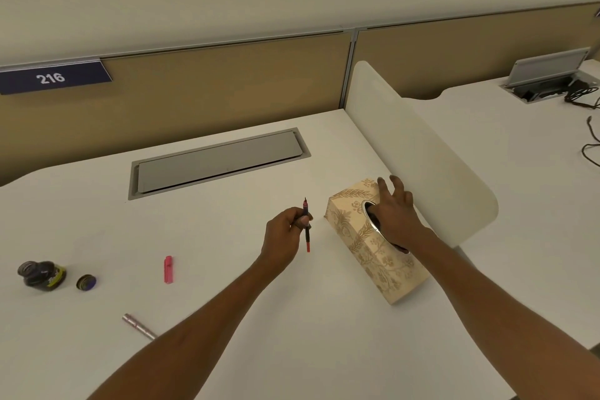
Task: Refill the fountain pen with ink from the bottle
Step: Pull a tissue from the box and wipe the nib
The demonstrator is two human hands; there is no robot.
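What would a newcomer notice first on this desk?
Two bare arms reach to mid-desk: the left hand holds a slim red-and-black pen, while the right hand spreads over the patterned tissue box beside it. Far left stands an open dark ink bottle, its cap next to it.

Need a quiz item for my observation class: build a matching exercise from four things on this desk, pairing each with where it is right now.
Things
1. ink bottle
2. pink pen piece
3. tissue box
4. red-and-dark pen part

Places
A. gripped in the left hand
B. under the right hand
C. far left of the desk, open, its cap beside it
D. lying on the desk between the bottle and the left hand

Pairs: 1-C, 2-D, 3-B, 4-A
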